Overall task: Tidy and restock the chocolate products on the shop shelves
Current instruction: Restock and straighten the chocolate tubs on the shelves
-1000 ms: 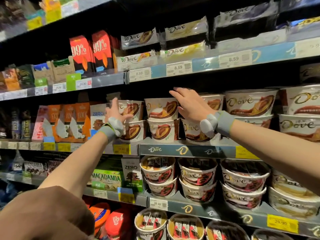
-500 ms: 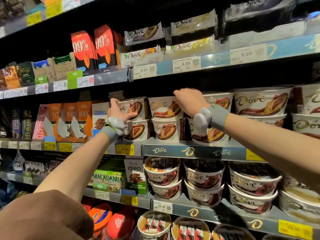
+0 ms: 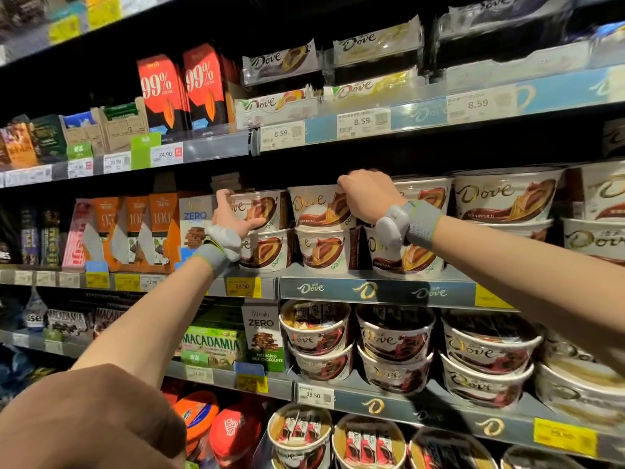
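Both hands are up at the stacked Dove tubs. The left hand (image 3: 233, 214) cups the side of the leftmost top tub (image 3: 262, 209), thumb across its front; the right hand (image 3: 367, 194) curls over the rim of the next top tub (image 3: 316, 206), just to its left. These upper tubs only sit on the lower ones (image 3: 326, 247), so a sideways shove could likely tip one off the shelf (image 3: 375, 289). Readable: "Dove" on tubs and shelf strip; "29.90" below the left hand; "99%", "8.59", "ZERO", "MACADAMIA", "39.50".
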Demonstrator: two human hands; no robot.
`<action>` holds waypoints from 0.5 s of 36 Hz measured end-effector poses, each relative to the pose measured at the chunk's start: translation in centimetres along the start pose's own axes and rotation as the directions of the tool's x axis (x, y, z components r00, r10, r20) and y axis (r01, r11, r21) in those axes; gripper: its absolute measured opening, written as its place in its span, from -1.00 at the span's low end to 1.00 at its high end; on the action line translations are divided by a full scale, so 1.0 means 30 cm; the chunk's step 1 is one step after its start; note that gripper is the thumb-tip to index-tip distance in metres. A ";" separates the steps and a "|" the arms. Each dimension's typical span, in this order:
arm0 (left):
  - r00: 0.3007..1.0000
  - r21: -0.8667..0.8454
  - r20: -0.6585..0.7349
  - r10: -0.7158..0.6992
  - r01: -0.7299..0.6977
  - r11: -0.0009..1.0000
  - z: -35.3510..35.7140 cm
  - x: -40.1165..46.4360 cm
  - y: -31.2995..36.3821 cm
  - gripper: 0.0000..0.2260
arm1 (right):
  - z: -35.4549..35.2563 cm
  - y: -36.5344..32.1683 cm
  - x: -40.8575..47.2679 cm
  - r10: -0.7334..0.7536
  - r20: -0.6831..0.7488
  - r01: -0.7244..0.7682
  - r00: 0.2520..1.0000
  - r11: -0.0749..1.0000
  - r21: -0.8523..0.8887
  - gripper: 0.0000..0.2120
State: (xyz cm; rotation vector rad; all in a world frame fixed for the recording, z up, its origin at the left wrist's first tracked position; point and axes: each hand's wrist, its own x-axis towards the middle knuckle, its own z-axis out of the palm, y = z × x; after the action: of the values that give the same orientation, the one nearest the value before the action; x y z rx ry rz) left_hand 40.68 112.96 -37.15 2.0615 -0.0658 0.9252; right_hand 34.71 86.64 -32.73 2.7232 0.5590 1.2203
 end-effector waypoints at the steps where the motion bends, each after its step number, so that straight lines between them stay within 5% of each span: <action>1: 1.000 0.001 0.003 -0.010 0.010 1.000 0.000 -0.002 0.004 -0.22 | -0.003 -0.003 -0.006 -0.005 0.013 0.005 1.000 1.000 0.002 -0.86; 12: 0.989 0.032 0.074 -0.129 0.127 0.991 -0.029 -0.016 0.021 -0.03 | 0.007 0.010 -0.074 -0.150 0.078 0.152 0.986 0.988 -0.024 -0.43; 18: 0.980 0.045 -0.085 -0.182 0.186 0.981 -0.047 -0.110 0.031 -0.44 | -0.002 -0.024 -0.167 -0.209 -0.070 0.215 0.975 0.972 0.090 -0.66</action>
State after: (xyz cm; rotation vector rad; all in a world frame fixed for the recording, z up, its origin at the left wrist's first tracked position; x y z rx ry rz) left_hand 37.14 112.48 -38.08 2.0360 0.1918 0.9021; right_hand 31.40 85.43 -36.35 2.6246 0.9133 1.2536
